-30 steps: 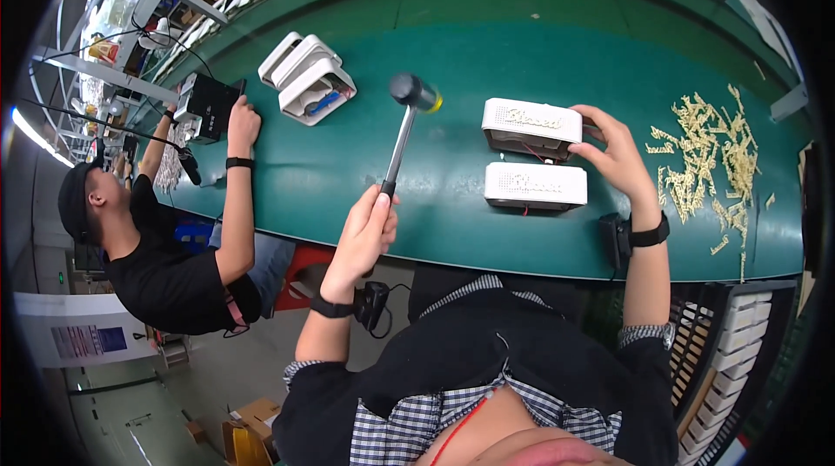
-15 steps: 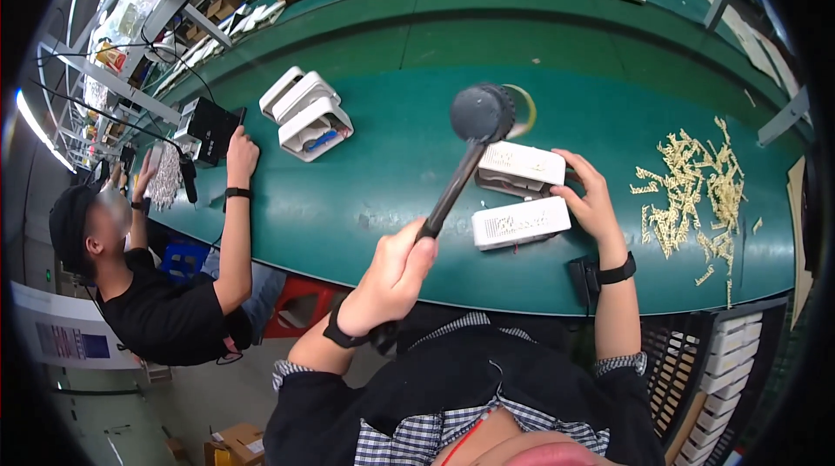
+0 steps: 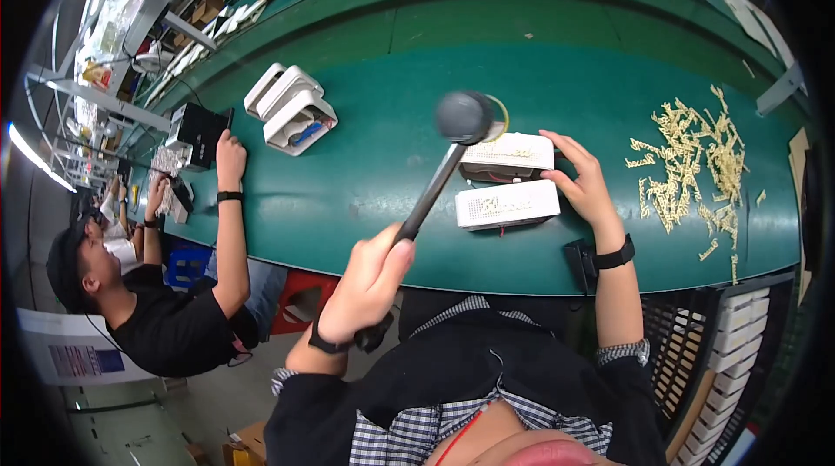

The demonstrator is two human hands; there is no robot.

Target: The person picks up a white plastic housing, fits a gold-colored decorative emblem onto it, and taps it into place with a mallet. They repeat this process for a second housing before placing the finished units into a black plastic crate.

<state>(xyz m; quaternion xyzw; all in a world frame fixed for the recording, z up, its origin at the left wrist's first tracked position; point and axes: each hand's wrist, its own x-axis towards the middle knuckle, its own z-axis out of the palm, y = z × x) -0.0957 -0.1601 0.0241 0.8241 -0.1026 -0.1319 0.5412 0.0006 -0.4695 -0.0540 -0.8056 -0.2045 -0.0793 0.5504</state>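
Observation:
My left hand (image 3: 370, 283) grips the dark handle of a rubber mallet (image 3: 464, 116), its round black head raised above the table. Two white plastic cases (image 3: 508, 205) lie one behind the other in front of me, both with perforated speaker-like dots and cream lettering on the upward face. My right hand (image 3: 584, 181) holds the right end of the farther white case (image 3: 522, 151) between thumb and fingers. Partly behind the mallet head is a yellowish tape roll (image 3: 499, 111); the head hides part of it.
A heap of cream letter pieces (image 3: 687, 166) lies at the right. More white cases (image 3: 298, 120) stand at the left. Near my right wrist is a black box-shaped item (image 3: 579, 266). A co-worker (image 3: 165, 301) sits at the left beside a black device (image 3: 198, 134). Slotted crates (image 3: 683, 340) stand below the table edge.
The whole view has shifted a little. The mallet stays raised in my left hand, its head slightly lower over the farther case. The co-worker's far hand has come down to some small white parts.

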